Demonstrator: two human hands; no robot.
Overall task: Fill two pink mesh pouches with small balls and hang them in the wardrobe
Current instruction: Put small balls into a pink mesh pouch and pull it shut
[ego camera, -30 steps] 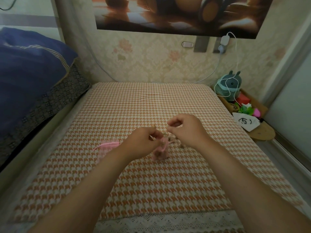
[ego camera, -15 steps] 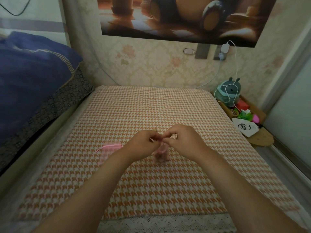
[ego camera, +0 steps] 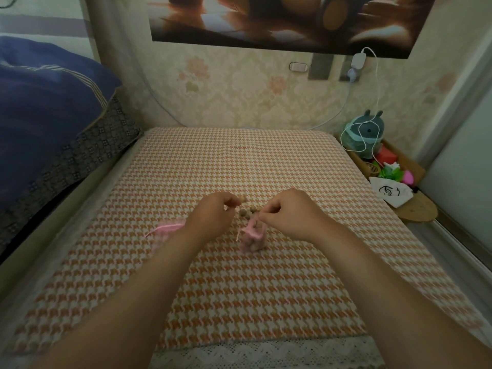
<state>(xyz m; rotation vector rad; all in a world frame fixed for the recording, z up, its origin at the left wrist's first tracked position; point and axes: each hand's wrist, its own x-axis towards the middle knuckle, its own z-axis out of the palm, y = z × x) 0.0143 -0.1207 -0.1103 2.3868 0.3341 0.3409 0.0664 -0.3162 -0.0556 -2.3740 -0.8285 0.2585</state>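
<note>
The right hand [ego camera: 290,215] pinches the top edge of a pouch [ego camera: 251,239]; the pouch stands on the checked cloth [ego camera: 239,302] between the two hands, with balls showing inside it; the left hand [ego camera: 213,215] is curled, its fingertips at a ball [ego camera: 243,200], though I cannot tell whether it grips it; two loose balls [ego camera: 242,213] lie just beyond the pouch; a second pouch [ego camera: 169,227] lies flat beside the left wrist, partly hidden.

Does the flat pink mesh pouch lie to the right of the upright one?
No, the flat pink mesh pouch lies left of the upright pink mesh pouch.
</note>
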